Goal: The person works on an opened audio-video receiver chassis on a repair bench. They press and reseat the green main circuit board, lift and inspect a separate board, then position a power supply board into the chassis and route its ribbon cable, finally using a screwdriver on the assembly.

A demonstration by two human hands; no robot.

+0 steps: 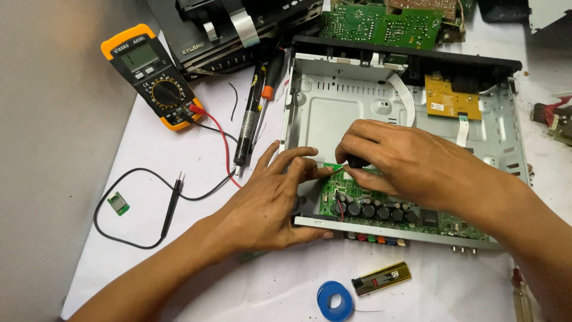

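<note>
Two bare hands work inside an opened metal chassis (333, 113), the left hand (268, 200) pinching the green circuit board (381, 209) at its near-left edge, the right hand (405, 158) clamped on a dark tool (356, 161); light, rigid, fragile, the board seems best held by its edges.

Green circuit board (387, 209): populated, row of dark cylindrical capacitors along its middle, a red wire near its left end, a black chip toward the right. Lies flat in the near part of an open silver metal chassis (333, 113), along the front wall, coloured connectors sticking out of the near edge. Far left corner of the board is covered by fingers. Small black tool (356, 161): only a dark stub shows, pinched over the board's far edge, rest hidden. Chassis sits lid off on the white counter (196, 262).
</note>
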